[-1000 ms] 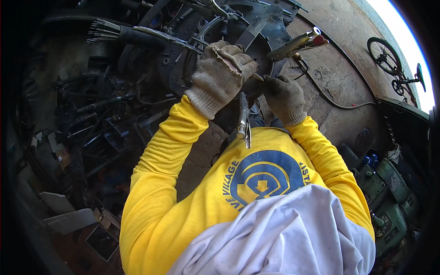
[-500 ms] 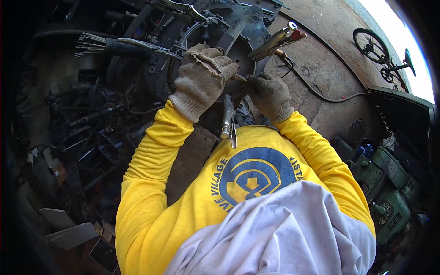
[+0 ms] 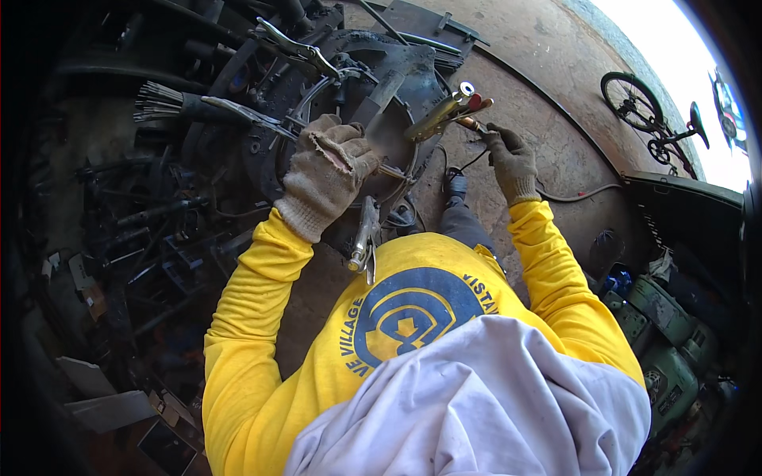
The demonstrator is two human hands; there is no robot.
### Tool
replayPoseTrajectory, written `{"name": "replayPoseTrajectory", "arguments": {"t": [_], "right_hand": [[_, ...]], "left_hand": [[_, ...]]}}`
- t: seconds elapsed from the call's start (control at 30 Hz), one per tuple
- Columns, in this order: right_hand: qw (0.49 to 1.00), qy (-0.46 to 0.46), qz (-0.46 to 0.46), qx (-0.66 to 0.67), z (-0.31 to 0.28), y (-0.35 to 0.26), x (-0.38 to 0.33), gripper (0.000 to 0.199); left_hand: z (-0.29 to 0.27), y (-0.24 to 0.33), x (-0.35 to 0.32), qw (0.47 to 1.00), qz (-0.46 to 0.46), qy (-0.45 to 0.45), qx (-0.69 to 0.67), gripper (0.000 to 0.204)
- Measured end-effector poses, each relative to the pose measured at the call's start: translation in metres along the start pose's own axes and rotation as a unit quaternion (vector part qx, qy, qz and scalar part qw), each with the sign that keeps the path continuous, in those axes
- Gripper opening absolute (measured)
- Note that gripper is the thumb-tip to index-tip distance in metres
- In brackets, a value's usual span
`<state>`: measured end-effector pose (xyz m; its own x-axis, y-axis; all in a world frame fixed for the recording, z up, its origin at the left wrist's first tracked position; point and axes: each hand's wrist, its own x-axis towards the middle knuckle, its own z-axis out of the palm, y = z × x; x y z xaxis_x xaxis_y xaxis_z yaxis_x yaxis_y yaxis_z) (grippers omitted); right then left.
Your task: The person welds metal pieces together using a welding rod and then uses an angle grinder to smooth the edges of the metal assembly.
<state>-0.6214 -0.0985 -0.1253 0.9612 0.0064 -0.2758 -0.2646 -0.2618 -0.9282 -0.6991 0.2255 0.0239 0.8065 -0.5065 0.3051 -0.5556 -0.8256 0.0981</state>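
My left hand (image 3: pixel 329 170), in a worn tan work glove torn across the back, is closed at the near side of a round metal ring frame (image 3: pixel 295 111). A short metal rod (image 3: pixel 390 170) sticks out from its fingers. Farther right, my right hand (image 3: pixel 514 163), also gloved, is closed at a welding torch (image 3: pixel 475 124) with a copper-coloured nozzle; the glove hides most of its handle. Locking pliers (image 3: pixel 365 242) hang from the near rim. More locking pliers (image 3: pixel 436 115) grip the right rim, and another pair (image 3: pixel 298 47) sits at the far side.
A bundle of thin rods (image 3: pixel 159 103) stands in a dark tube at left. Dark metal parts (image 3: pixel 167 222) crowd the left floor. A torch cable (image 3: pixel 583 196) runs right across the concrete. A green machine (image 3: pixel 671 357) stands at lower right, a bicycle (image 3: pixel 643 99) at far right.
My right hand has left the rod at the ring and moved right to the welding torch. My left hand stays by the ring, and the whole view has shifted slightly.
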Motion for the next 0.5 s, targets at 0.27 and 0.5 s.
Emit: {"name": "replayPoseTrajectory", "arguments": {"t": [0.27, 0.5], "right_hand": [[0.987, -0.106, -0.122, -0.014, 0.016, -0.061, 0.114, 0.032], [0.930, -0.298, -0.207, -0.063, 0.060, -0.127, 0.154, 0.033]], "left_hand": [[-0.007, 0.006, 0.008, 0.999, -0.042, -0.025, 0.009, 0.024], [0.007, 0.005, -0.012, 0.998, -0.063, -0.020, 0.015, 0.020]]}}
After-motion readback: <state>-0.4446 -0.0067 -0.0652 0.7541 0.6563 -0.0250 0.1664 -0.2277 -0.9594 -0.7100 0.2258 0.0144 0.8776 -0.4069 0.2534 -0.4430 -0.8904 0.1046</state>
